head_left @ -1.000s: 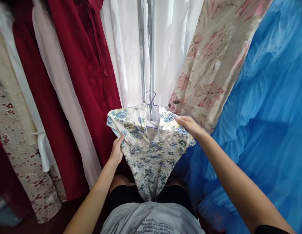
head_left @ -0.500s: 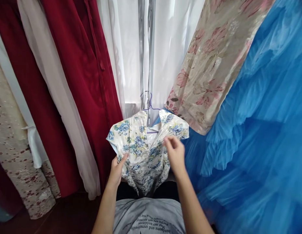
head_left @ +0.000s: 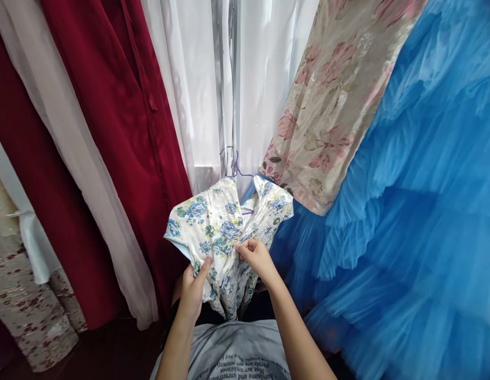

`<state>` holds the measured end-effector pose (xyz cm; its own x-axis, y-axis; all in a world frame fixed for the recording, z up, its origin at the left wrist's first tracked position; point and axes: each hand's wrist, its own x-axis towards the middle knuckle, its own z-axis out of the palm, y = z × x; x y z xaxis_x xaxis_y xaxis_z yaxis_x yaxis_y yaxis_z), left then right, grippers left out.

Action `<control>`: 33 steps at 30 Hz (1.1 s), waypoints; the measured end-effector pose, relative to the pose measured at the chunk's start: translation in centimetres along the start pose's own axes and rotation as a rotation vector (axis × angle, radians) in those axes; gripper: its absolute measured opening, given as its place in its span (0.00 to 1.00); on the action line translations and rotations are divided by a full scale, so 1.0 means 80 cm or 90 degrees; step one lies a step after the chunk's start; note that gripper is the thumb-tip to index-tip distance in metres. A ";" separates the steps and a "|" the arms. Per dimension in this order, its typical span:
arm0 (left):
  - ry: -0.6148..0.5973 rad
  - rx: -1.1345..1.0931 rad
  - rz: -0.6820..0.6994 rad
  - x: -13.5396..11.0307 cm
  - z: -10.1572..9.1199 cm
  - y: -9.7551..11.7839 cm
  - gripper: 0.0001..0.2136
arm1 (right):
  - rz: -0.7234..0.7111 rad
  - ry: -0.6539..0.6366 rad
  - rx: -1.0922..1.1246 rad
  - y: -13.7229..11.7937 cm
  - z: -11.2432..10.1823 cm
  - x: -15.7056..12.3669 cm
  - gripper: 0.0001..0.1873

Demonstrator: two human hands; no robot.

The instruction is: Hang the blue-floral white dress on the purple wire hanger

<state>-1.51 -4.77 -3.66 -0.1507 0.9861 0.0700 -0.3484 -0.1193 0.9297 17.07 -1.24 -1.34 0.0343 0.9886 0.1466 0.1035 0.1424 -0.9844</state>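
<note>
A small white garment with blue flowers hangs on a purple wire hanger in front of me. My left hand grips the garment's lower left side, thumb on top of the cloth. My right hand pinches the cloth at the front opening near the middle, fingers closed on it. The hanger's hook rests against a grey upright pole.
Hanging clothes surround the garment: dark red dresses and a pale pink one on the left, white sheer fabric behind, a beige floral piece and a big blue tulle skirt on the right. Dark floor lies below.
My right hand left the garment's right shoulder and came to the front opening, where it now pinches the cloth. The garment has folded narrower; the view has shifted a little.
</note>
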 end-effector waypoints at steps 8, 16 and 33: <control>0.264 0.294 0.461 0.006 0.007 -0.022 0.20 | 0.039 -0.028 0.093 -0.016 -0.031 -0.029 0.13; -0.189 0.510 0.315 -0.001 0.091 -0.046 0.04 | 0.031 -0.051 0.124 -0.021 -0.032 -0.029 0.15; -0.212 0.500 0.408 0.091 0.111 0.086 0.10 | -0.187 0.044 0.216 -0.153 -0.031 0.088 0.09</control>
<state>3.17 2.64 6.46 0.2084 0.7615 0.6137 0.4185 -0.6366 0.6478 18.48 3.85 11.97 0.1201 0.8998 0.4195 -0.2126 0.4360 -0.8745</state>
